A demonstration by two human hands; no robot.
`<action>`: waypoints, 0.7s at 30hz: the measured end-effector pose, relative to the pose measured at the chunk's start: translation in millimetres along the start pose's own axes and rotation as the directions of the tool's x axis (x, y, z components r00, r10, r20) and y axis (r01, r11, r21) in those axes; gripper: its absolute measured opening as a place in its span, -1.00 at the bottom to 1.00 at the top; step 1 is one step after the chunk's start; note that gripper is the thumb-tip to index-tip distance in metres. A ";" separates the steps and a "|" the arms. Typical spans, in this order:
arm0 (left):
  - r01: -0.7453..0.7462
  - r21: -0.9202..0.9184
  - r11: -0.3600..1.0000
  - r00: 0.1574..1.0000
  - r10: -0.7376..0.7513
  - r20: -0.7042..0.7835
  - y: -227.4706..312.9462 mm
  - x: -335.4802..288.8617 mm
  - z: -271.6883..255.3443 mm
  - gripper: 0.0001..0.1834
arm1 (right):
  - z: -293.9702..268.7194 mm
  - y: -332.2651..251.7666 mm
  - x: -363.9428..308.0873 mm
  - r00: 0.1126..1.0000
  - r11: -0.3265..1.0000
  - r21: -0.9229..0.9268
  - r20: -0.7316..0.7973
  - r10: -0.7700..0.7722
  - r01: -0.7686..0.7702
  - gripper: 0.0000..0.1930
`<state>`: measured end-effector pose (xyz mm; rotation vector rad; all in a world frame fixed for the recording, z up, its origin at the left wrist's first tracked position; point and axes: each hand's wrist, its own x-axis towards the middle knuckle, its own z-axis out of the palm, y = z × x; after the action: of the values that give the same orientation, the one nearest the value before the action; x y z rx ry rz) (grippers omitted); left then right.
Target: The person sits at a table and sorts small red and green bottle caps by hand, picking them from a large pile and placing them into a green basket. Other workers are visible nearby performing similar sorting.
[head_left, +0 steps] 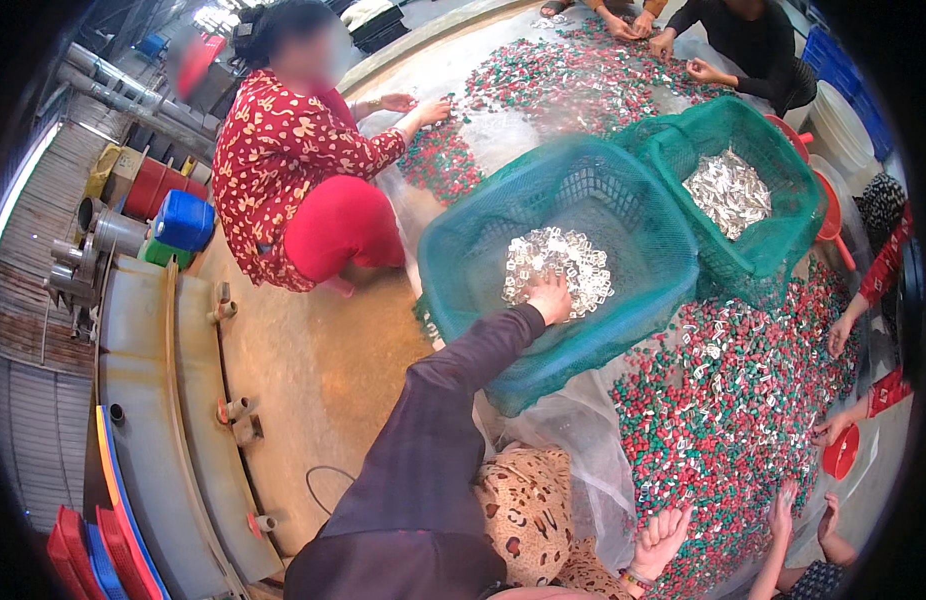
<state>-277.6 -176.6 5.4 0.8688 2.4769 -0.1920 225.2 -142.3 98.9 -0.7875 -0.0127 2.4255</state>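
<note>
My left hand [549, 296], in a dark sleeve, reaches into a blue plastic basket [453, 300] lined with green netting. Its fingers lie spread on a heap of small pale, frame-shaped pieces like buckles [583, 262]; the fingertips are partly hidden among them. Low in the view, my right hand [663, 540] wears a beaded bracelet and rests by the edge of a wide pile of red, green and pale small pieces [723, 420]. Its fingers are curled in, and whatever they hold is too small to make out.
A green net-covered basket [731, 268] holds long pale pieces. Clear plastic sheeting [583, 430] lies under the pile. A person in red patterned clothes [293, 160] squats at left; other workers' hands [838, 335] reach in at right. An orange-red bowl [841, 452] sits there. Metal troughs [153, 400] stand left.
</note>
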 end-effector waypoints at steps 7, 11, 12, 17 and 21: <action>-0.062 -0.009 0.998 0.998 0.061 -0.026 -6.5 -0.1 -8.7 -0.10 | 3.7 0.2 18.9 0.994 0.995 -0.070 -0.090 0.058 -0.065 -0.43; 0.048 0.062 0.997 0.978 -0.060 0.198 -4.5 10.4 0.0 -0.14 | 3.5 1.6 18.5 0.999 0.994 -0.101 0.012 0.043 -0.041 -0.45; 0.005 0.110 0.994 0.989 -0.021 0.143 -4.8 11.5 2.7 -0.15 | 3.6 1.8 17.7 0.999 0.998 -0.055 -0.026 0.042 -0.043 -0.46; -0.140 0.113 0.984 0.978 0.119 0.173 -2.4 6.9 3.4 -0.22 | 2.3 0.8 17.7 0.998 0.992 0.127 -0.056 0.032 -0.024 -0.55; -0.004 0.015 1.000 0.982 0.001 0.189 1.2 1.5 -6.1 -0.18 | -5.4 0.9 20.5 0.980 0.960 0.280 -0.185 0.077 -0.022 -0.73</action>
<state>-280.4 -173.1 9.9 0.8201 2.3001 -0.2799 214.2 -133.0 83.4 -0.8973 0.4188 2.3172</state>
